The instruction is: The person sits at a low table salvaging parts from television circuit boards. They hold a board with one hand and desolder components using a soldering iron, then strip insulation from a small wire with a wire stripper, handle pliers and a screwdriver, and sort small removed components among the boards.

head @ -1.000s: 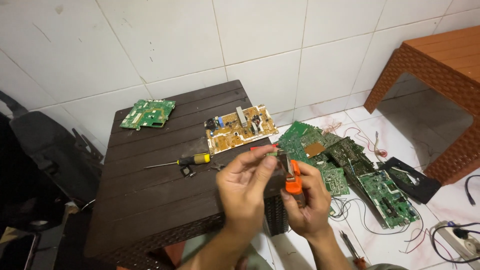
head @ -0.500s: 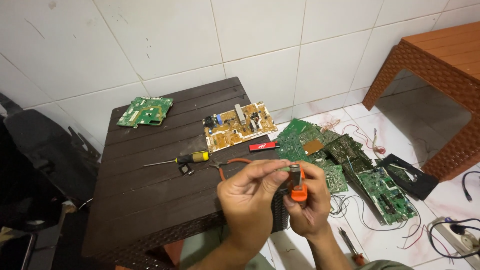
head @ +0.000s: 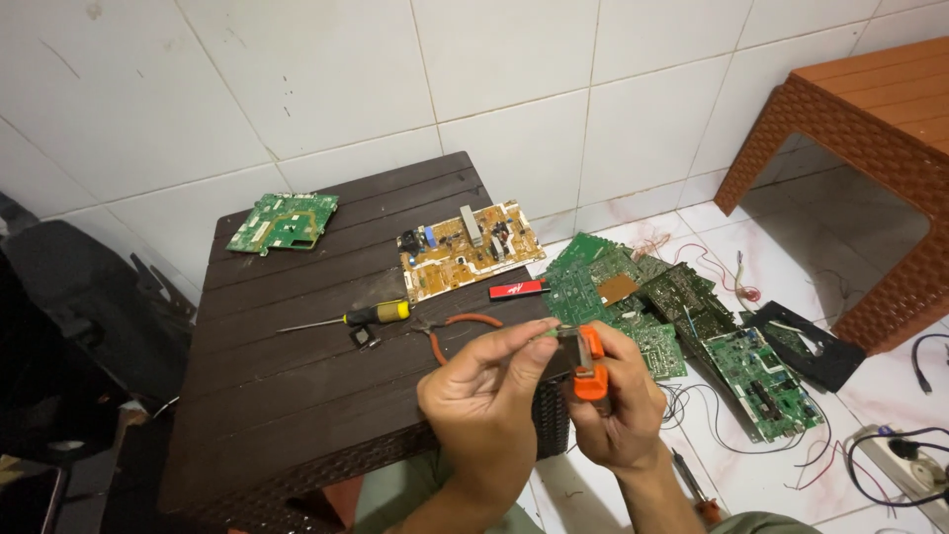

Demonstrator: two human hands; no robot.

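The orange tool (head: 590, 368) is sitting upright in the right hand (head: 618, 415), its long axis running roughly from six to twelve o'clock, with a dark part (head: 561, 356) jutting toward nine o'clock. It is hanging over the near right corner of the dark table (head: 297, 396). The right hand is curling tightly around the tool's lower half, fingers wrapped and thumb up along the side. The left hand (head: 484, 396) is half closed, its thumb and forefinger pinching together at the dark part's top edge; whether a small piece is sitting between those fingertips cannot be told.

At eleven o'clock from the hands, orange-handled pliers (head: 457, 326) are lying flat on the table. Just beyond them, at ten o'clock, a screwdriver (head: 351, 318) with a yellow-and-black handle is pointing its shaft toward nine o'clock. At twelve o'clock a small red flat stick (head: 517, 290) with a pale mark is lying at the table's edge, and behind it a tan circuit board (head: 470, 247). A green board (head: 284, 221) is resting at the far left corner.

At two o'clock, on the tiled floor (head: 890, 396), a heap of green boards (head: 682, 316) is spreading out with loose wires. An orange-brown table (head: 870, 129) is standing at the far right.
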